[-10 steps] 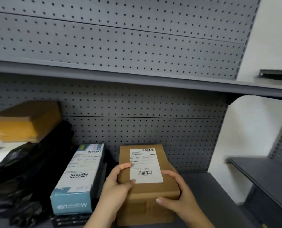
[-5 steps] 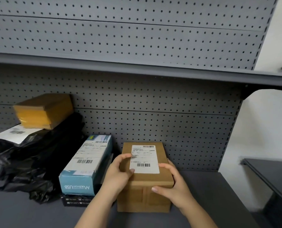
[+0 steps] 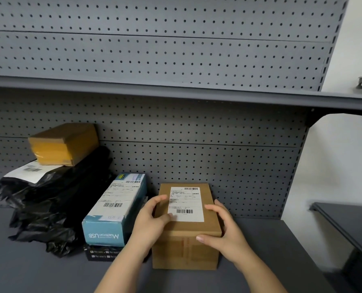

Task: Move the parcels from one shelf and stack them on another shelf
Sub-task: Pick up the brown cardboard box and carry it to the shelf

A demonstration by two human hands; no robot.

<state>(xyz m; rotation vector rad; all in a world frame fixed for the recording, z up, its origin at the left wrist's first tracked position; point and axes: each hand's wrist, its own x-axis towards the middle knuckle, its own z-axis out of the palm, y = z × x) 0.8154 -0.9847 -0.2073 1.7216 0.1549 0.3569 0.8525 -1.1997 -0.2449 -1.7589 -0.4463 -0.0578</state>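
A brown cardboard parcel (image 3: 186,246) with a white shipping label stands on the grey shelf (image 3: 260,240), close to the pegboard back. My left hand (image 3: 152,223) grips its left side, thumb curled over the top edge. My right hand (image 3: 224,231) grips its right side with fingers on top and the thumb on the front face. To its left a blue and white box (image 3: 112,210) lies on a flat dark box (image 3: 102,253).
Black plastic bags (image 3: 55,208) are piled at the left, with a yellow-taped cardboard box (image 3: 64,144) on top. An upper shelf (image 3: 176,94) runs overhead. Another dark shelf (image 3: 349,223) stands at the right beyond a gap.
The view has pulled back and swung left, so more of the shelf and the black bags shows. Both hands keep their hold on the brown parcel, which stays on the shelf.
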